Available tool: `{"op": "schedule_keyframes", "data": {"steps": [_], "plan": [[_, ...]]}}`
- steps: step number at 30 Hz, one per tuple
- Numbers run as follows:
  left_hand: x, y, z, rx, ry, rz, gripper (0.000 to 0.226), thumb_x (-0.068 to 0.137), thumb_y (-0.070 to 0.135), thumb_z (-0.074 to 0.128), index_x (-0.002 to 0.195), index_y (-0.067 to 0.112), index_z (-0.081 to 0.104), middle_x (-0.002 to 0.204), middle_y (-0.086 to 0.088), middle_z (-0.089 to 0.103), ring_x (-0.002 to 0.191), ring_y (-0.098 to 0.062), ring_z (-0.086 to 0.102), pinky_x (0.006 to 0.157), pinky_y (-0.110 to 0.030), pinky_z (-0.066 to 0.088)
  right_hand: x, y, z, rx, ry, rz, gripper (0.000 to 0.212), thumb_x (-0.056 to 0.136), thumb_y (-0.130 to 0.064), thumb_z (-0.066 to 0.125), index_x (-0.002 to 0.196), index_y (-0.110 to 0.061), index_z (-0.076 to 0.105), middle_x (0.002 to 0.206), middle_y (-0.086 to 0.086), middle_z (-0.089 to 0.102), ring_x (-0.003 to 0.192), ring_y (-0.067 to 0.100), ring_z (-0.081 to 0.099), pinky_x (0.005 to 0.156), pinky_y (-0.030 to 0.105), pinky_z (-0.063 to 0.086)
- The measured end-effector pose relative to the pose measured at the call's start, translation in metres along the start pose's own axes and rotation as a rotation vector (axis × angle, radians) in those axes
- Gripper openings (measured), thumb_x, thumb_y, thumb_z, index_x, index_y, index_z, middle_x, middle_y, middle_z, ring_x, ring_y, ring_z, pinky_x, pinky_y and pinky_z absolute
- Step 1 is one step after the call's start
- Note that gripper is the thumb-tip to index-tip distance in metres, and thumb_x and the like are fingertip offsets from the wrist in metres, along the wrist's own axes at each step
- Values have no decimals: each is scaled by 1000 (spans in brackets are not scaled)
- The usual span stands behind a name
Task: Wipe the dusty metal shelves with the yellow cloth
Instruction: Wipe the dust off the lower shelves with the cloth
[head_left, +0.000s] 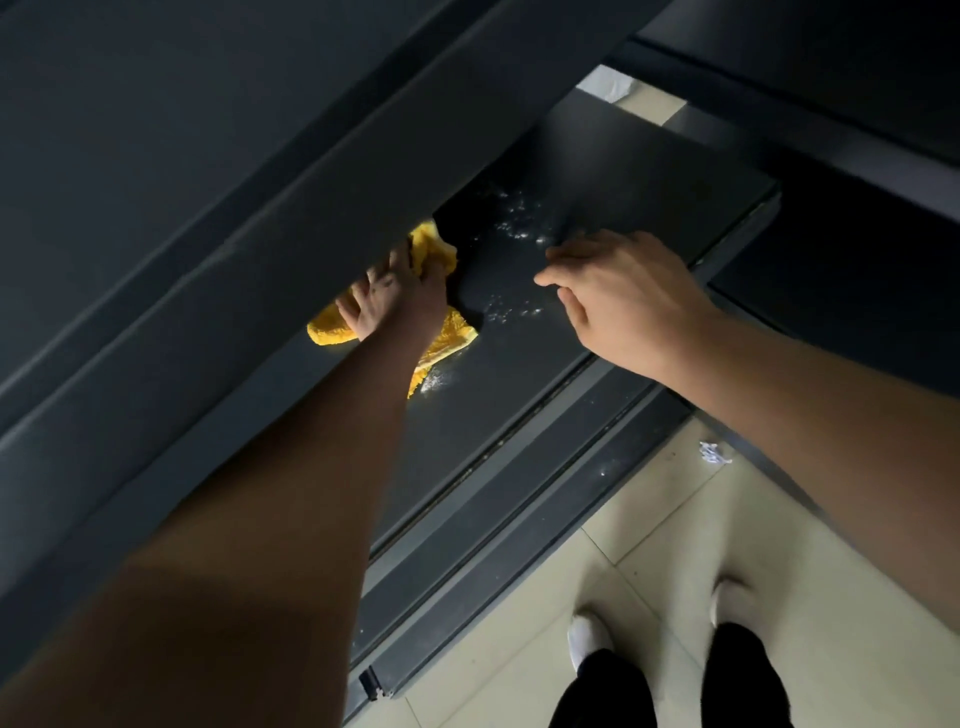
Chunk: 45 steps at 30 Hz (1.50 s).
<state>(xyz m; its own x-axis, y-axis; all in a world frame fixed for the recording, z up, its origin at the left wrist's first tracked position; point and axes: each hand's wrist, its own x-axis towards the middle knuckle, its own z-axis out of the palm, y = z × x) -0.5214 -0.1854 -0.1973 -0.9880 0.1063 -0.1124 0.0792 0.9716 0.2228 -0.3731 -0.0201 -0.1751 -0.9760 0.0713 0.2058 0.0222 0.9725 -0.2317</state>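
A dark metal shelf (613, 171) runs below me, with white dust specks (519, 223) scattered on it. My left hand (395, 296) presses a crumpled yellow cloth (332, 330) onto the shelf, and its fingertips are partly hidden under the edge of the shelf above (260, 182). To the right of the cloth, my right hand (623, 296) hovers over or rests on the shelf with fingers loosely curled and nothing in it. More dust (434, 384) lies by the cloth's near corner.
The upper shelf fills the left and top of the view and overhangs the lower one. A front rail (519, 499) edges the lower shelf. Beige floor tiles (649, 545) lie beyond, with a small crumpled white scrap (711, 453) and my feet (587, 636).
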Motion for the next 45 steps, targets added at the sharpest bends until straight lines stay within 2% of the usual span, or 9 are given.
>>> {"op": "schedule_keyframes", "data": {"steps": [10, 15, 18, 23, 27, 32, 39, 43, 45], "plan": [[8, 103, 17, -31, -34, 46, 61, 94, 51, 31, 151, 35, 15, 161, 4, 1, 147, -24, -7, 114, -51, -5, -3, 85, -23, -21, -57, 38, 33, 91, -17, 52, 123, -22, 61, 121, 0, 64, 116, 24, 54, 91, 40, 45], [14, 142, 21, -23, -53, 95, 60, 95, 50, 30, 150, 36, 14, 161, 5, 1, 147, -23, -7, 115, -50, -4, -6, 103, -30, 91, -91, -40, 32, 97, -23, 42, 120, -18, 63, 124, 3, 63, 116, 23, 57, 91, 41, 48], [17, 158, 24, -11, -57, 155, 57, 96, 49, 30, 150, 37, 16, 161, 5, 4, 147, -21, -3, 116, -49, -1, -3, 113, -32, 170, -131, -66, 34, 99, -24, 42, 126, -20, 61, 132, 1, 59, 125, 19, 52, 97, 42, 45], [11, 175, 25, -86, -47, 286, 56, 96, 51, 37, 148, 35, 27, 159, 2, 18, 145, -26, 11, 116, -49, 10, 0, 122, -37, 215, -227, -91, 34, 98, -23, 44, 127, -20, 60, 132, 2, 59, 123, 23, 53, 98, 42, 43], [-3, 166, 25, -133, -68, 388, 56, 97, 48, 41, 148, 29, 30, 158, 0, 21, 145, -25, 14, 116, -45, 13, -11, 123, -45, 222, -208, -72, 33, 95, -21, 50, 126, -21, 59, 125, 1, 63, 115, 23, 57, 93, 43, 48], [-32, 147, 31, -77, -28, 469, 54, 98, 49, 34, 147, 28, 31, 157, 1, 24, 146, -20, 13, 117, -44, 11, -28, 113, -48, 161, -127, -41, 34, 94, -13, 48, 125, -19, 60, 118, 4, 65, 103, 25, 62, 84, 39, 53], [-70, 97, 21, -89, -64, 390, 56, 99, 50, 32, 150, 30, 22, 159, 3, 17, 146, -17, 10, 118, -37, 11, -38, 69, -42, 100, -136, -4, 36, 91, -9, 50, 126, -17, 59, 120, 4, 63, 102, 26, 62, 76, 36, 53], [-88, 60, 13, -63, -77, 338, 58, 98, 52, 30, 150, 29, 21, 159, 1, 16, 146, -17, 8, 118, -38, 11, -45, 34, -39, 105, -166, -17, 41, 91, -7, 49, 130, -16, 55, 128, 5, 59, 110, 26, 59, 83, 37, 53], [-97, 44, 9, -78, -96, 320, 61, 96, 55, 32, 150, 30, 20, 159, 1, 15, 146, -17, 8, 118, -38, 10, -46, 17, -38, 111, -174, -10, 43, 90, -3, 48, 131, -16, 54, 126, 6, 59, 110, 27, 58, 77, 33, 50]]}}
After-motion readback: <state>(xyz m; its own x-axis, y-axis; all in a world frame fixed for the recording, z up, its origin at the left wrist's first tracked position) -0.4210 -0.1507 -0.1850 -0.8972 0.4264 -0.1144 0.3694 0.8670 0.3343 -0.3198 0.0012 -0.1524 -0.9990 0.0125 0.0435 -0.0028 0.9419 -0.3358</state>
